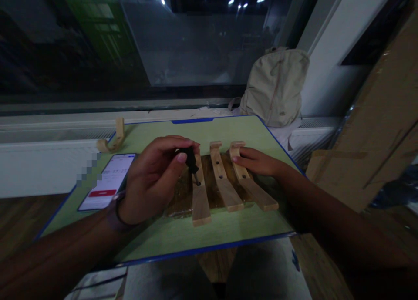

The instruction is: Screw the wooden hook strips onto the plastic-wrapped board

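My left hand [160, 173] is closed around the black handle of a screwdriver [192, 160]. The tool's tip meets a screw hole in the leftmost wooden hook [201, 204]. My right hand [257, 161] grips the upper part of the rightmost wooden hook [257, 194], thumb and fingers on its sides. Between them lies the middle wooden hook [225, 189], with two dark holes or screw heads along it. All three hooks rest across a dark brown, glossy wooden board [181, 197].
Another wooden hook [118, 136] stands at the table's far left corner. A lit phone [107, 184] lies left of my left hand. The green table [146, 245] has a blue edge. Behind it are a beige backpack [277, 86] and a radiator [48, 165]; cardboard [369, 130] stands at right.
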Tool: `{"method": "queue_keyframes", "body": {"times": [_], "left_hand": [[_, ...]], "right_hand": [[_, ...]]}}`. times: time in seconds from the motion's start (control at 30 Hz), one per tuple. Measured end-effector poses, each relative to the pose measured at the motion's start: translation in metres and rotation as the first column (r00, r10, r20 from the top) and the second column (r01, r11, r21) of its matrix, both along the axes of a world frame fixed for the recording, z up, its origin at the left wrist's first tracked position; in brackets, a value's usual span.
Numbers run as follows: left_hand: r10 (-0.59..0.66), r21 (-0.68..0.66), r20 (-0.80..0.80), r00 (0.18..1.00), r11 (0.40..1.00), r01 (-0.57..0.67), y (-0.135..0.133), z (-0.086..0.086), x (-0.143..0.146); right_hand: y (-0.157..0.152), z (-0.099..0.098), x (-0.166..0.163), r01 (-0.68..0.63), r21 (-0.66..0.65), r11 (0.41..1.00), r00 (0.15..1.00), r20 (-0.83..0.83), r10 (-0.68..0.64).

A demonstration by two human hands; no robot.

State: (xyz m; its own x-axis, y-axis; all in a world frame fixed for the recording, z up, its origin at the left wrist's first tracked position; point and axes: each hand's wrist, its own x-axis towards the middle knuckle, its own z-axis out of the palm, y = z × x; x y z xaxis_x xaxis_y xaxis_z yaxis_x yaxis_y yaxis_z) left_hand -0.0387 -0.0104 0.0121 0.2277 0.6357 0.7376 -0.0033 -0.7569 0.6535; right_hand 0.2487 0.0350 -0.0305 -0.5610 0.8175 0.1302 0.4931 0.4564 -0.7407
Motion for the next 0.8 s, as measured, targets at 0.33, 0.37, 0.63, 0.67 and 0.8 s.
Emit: {"method": "queue_keyframes", "body": {"times": [0.33, 0.37, 0.63, 0.67, 0.8], "left_hand": [[0.02, -0.023, 0.039, 0.999, 1.0, -0.019, -0.003, 0.001, 0.005], [0.01, -0.041, 0.052, 0.999, 0.999, -0.008, -0.005, 0.002, 0.006], [-0.048, 0.025, 0.09, 0.995, 0.999, 0.046, -0.004, -0.001, 0.005], [-0.044, 0.028, 0.1, 0.994, 0.999, 0.041, -0.003, -0.002, 0.004], [-0.052, -0.057, 0.082, 0.995, 0.997, 0.057, -0.005, -0.006, 0.003]], "right_hand": [[0.001, -0.001, -0.001, -0.016, -0.004, 1.0, 1.0, -0.005, 0.016], [0.002, -0.001, -0.002, -0.016, 0.0, 1.0, 1.0, -0.007, 0.016], [0.003, -0.003, -0.002, -0.03, 0.004, 1.0, 0.999, -0.012, 0.03], [0.003, -0.003, -0.002, -0.03, 0.004, 1.0, 0.999, -0.015, 0.03], [0.001, -0.001, -0.002, -0.034, -0.013, 0.999, 0.999, -0.022, 0.033]]}}
